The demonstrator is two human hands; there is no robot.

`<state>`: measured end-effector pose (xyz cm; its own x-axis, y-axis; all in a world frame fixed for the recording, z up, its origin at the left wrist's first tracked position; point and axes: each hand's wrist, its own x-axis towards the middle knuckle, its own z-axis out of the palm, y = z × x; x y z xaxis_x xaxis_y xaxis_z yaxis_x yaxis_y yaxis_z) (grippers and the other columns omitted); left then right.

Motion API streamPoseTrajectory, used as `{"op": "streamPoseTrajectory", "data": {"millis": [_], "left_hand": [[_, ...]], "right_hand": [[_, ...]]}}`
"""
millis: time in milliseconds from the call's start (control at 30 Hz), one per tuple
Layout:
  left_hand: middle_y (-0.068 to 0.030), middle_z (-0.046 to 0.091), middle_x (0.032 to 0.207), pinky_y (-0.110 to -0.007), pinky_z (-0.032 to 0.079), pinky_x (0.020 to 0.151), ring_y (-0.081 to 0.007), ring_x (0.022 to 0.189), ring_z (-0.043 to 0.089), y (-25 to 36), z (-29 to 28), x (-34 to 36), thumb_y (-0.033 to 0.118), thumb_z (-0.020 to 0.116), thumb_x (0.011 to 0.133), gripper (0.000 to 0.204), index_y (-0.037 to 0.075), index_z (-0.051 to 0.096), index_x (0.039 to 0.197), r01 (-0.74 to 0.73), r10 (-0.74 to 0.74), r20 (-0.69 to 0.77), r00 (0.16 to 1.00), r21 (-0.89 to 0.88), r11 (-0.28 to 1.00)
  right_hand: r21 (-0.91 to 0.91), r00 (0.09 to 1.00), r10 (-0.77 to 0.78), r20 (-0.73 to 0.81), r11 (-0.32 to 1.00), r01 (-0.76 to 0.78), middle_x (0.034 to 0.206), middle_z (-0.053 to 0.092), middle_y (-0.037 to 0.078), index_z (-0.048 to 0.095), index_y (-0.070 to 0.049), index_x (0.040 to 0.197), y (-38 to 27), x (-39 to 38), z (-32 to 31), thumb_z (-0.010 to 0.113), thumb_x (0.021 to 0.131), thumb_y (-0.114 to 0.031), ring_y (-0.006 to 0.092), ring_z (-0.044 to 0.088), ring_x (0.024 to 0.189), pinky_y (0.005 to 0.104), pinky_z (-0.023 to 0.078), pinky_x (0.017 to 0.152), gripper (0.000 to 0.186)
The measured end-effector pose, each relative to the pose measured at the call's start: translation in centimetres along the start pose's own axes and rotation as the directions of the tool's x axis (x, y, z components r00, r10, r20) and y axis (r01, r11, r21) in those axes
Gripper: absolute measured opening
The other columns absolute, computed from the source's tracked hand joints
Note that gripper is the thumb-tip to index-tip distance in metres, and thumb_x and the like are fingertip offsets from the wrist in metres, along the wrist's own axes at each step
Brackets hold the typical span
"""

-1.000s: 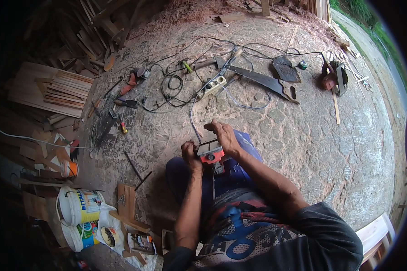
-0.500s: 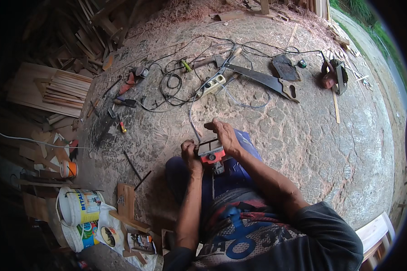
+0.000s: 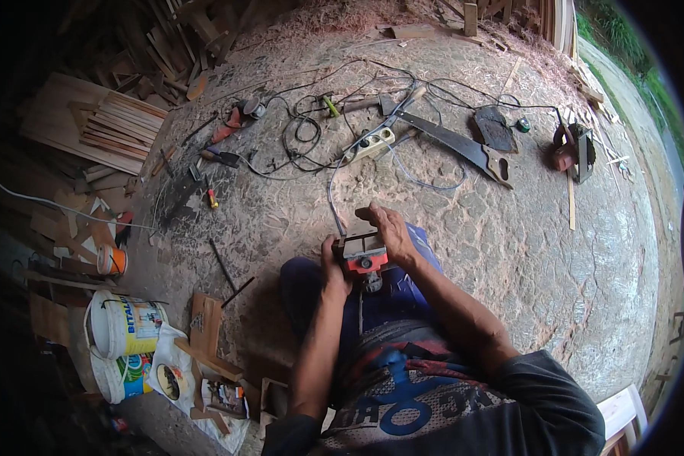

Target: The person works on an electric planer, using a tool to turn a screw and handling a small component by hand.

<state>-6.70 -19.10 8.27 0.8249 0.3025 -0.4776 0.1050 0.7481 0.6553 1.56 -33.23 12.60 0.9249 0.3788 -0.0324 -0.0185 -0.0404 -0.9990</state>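
An electric planer [image 3: 367, 262] with a red and dark body rests between my hands over my lap, its flat metal sole turned upward. My left hand [image 3: 334, 264] is wrapped round the planer's left side; its fingertips are partly hidden behind the tool. On the right side, my right hand [image 3: 394, 235] lies against the planer with its fingers stretched out past the far end of the sole. A cord runs from near the planer toward a white power strip [image 3: 374, 143] on the floor ahead.
Beyond the strip lie a handsaw [image 3: 456, 140], tangled black cables [image 3: 296, 137] and a hammer [image 3: 361, 104]. An angle grinder [image 3: 228, 125] is at far left, a circular saw [image 3: 572, 150] at far right. Paint buckets [image 3: 118, 330] stand near left. Wood strips [image 3: 121, 125] are stacked behind.
The view has turned slightly, so the floor tools sit further right in the picture. Both hands stay at the planer, the right one with its fingers still stretched out.
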Motion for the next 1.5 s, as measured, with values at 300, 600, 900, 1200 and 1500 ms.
{"op": "streamPoseTrajectory", "data": {"millis": [300,600,900,1200,1500], "left_hand": [[-0.0066,0.065,0.112,-0.038,0.052,0.087,-0.0219,0.102,0.063,2.9,-1.7,-2.2,0.028,0.057,0.085,0.044,0.010,0.058,0.125,0.166,-0.151,0.231,0.961,-0.049,0.985],[-0.0134,0.049,0.134,-0.034,0.037,0.104,-0.0221,0.120,0.048,4.2,-5.6,0.8,0.010,0.064,0.077,0.076,0.004,0.035,0.146,-0.294,0.363,-0.195,0.911,0.307,0.905],[-0.0255,0.040,0.139,-0.045,0.033,0.111,-0.0430,0.129,0.041,-0.7,-8.3,8.1,0.013,0.069,0.076,0.075,0.005,0.036,0.143,-0.483,0.880,-0.034,0.474,0.826,0.292],[-0.0292,0.037,0.144,-0.048,0.032,0.113,-0.0438,0.134,0.040,2.3,-5.8,4.7,0.013,0.070,0.079,0.072,0.010,0.040,0.144,-0.187,0.498,-0.052,0.866,0.890,0.417],[-0.0146,0.054,0.101,-0.051,0.034,0.108,-0.0329,0.100,0.054,28.0,8.3,-18.6,0.042,0.049,0.091,0.042,0.001,0.056,0.096,-0.957,0.901,0.326,-0.285,-0.141,-0.252]], "right_hand": [[0.050,0.996,0.043,-0.077,0.998,-0.040,0.138,0.049,0.013,0.044,-0.003,0.142,3.9,-1.5,1.1,0.042,0.102,-0.047,0.0229,0.047,0.123,0.0358,0.040,0.104,0.059],[-0.018,0.945,0.270,0.183,0.962,-0.271,0.141,0.047,0.023,0.029,-0.007,0.150,9.0,3.4,4.8,0.037,0.101,-0.056,0.0309,0.050,0.125,0.0379,0.042,0.103,0.070],[-0.139,0.945,0.282,0.164,0.955,-0.261,0.127,0.058,0.022,0.030,-0.010,0.150,16.5,5.4,5.1,0.040,0.100,-0.058,0.0287,0.059,0.113,0.0372,0.048,0.093,0.070],[-0.010,0.986,-0.029,0.166,0.999,0.031,0.129,0.060,0.019,0.053,0.004,0.132,-8.0,5.2,7.6,0.054,0.101,-0.026,0.0242,0.058,0.118,0.0352,0.043,0.103,0.043],[0.442,0.516,-0.795,0.320,0.607,0.660,0.112,0.061,0.009,0.061,-0.012,0.115,-26.5,2.4,4.1,0.062,0.092,-0.027,0.0205,0.059,0.094,0.0345,0.049,0.087,0.028]]}}
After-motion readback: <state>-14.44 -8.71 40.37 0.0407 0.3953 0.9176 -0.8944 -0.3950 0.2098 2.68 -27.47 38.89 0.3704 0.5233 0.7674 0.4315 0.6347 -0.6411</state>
